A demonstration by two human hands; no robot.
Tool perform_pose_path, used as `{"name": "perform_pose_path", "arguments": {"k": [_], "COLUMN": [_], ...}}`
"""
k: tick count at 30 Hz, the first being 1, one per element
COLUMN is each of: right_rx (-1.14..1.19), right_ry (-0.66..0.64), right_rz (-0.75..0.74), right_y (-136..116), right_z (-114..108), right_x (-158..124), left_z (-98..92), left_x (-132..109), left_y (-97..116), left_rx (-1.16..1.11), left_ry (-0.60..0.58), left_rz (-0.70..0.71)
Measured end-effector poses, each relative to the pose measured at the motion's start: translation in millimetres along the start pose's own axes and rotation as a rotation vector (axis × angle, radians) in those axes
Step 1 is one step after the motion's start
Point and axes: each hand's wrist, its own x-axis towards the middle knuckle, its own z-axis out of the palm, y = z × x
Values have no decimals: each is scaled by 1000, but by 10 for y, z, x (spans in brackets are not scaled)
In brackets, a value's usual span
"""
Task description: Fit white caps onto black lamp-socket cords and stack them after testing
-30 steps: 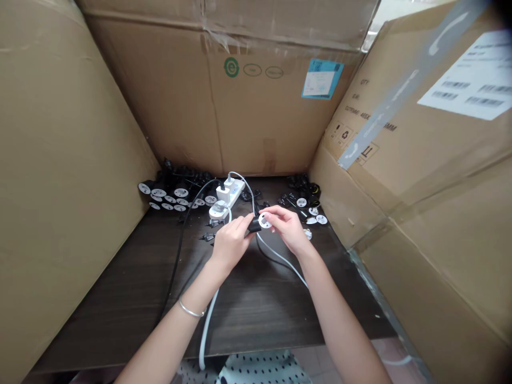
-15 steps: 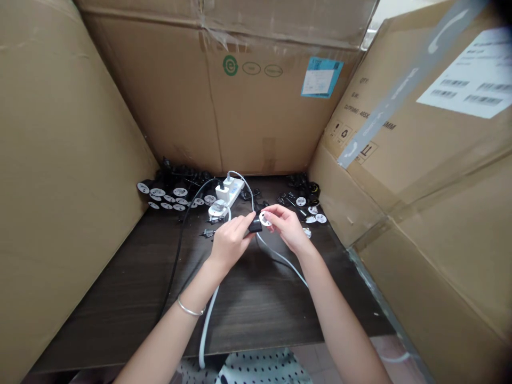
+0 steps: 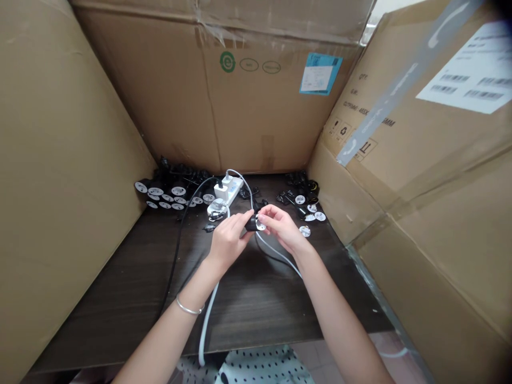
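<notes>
Cardboard cartons (image 3: 256, 106) wall in this dark wood-grain table (image 3: 256, 314) on the left, far and right, boxing the work into a tight booth; whether they hold anything, I can't tell, as they're closed off from this view. Right at the far centre sits a white power strip (image 3: 233, 188) with two white plugs (image 3: 221, 191) seated in it, and that placement seems to keep the cords clear of the hands. A white cable (image 3: 206, 328) runs off over the near edge, with a black cord (image 3: 176, 256) out on the left.

Now the action, dead centre, just near the strip: the left hand (image 3: 229, 240) pinches a black plug body (image 3: 251, 223) between thumb and fingers, holding it steady. The right hand (image 3: 282, 229) presses its fingertips together on a white round disc (image 3: 261, 226), butted against the black piece's end.

Flanking them, black plug parts and white discs lie in a left heap (image 3: 170, 192) and a smaller right heap (image 3: 300, 200), leaving the middle open for the hands.
</notes>
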Motion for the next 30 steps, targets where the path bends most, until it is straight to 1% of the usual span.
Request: {"name": "perform_pose_path", "arguments": {"k": [4,7,12,14,17,19,21,24,30], "right_rx": [158,173,62,19,-25,-58,-89,-115,-72], "right_ry": [-40,-73,-39,-25,-18,-9,17,52,62], "right_rz": [137,183,106,75,-3,-57,-90,-97,-106], "right_y": [15,31,57,59,62,72,87,111,92], "right_z": [63,89,106,116,136,153,174,209,206], "right_x": [-19,-22,-11,-10,-11,-10,-9,-6,-9], "left_z": [-23,-30,-1,-4,-37,-61,-71,-63,-39], "left_x": [0,-2,-9,1,28,42,46,35,7], "left_y": [13,6,7,36,90,112,118,117,122], "left_rx": [-63,-96,-158,-228,-393,-471,-493,-474,-359], "left_ry": [-13,-30,-70,-107,-195,-218,-204,-177,-112], "left_rz": [-29,-57,-93,-161,-286,-326,-356,-391,-337]}}
